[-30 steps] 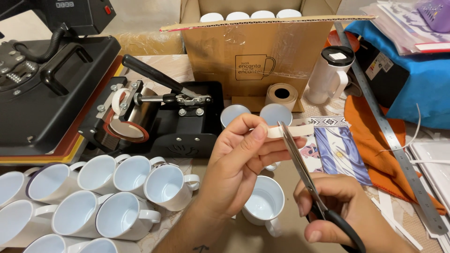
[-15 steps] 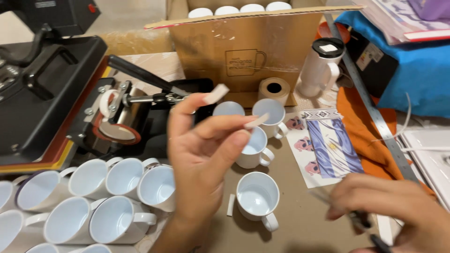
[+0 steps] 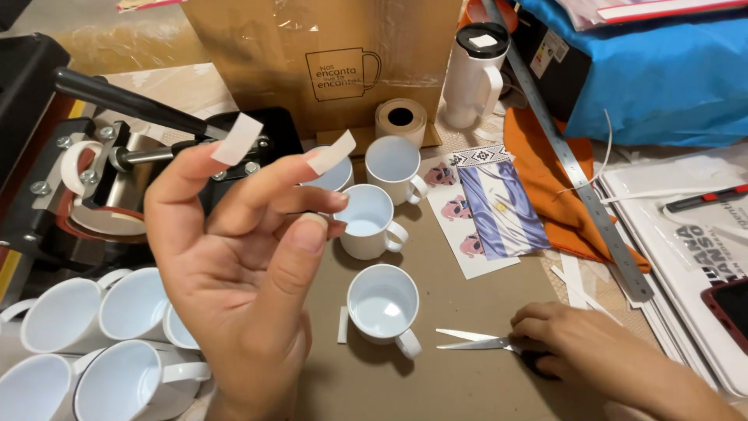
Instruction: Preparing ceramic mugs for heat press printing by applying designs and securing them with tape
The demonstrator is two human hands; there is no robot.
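Now tape strips (image 3: pixel 237 139) on left hand (image 3: pixel 234 257) fingertips

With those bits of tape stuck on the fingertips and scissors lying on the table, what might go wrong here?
Two risks stand out. The tape strips hang loosely off the raised left hand; they might fold onto themselves or drop into the open white mugs below. The right hand rests on the scissors, whose open blades point toward the nearest mug, so a careless slide could knock it or nick a finger.
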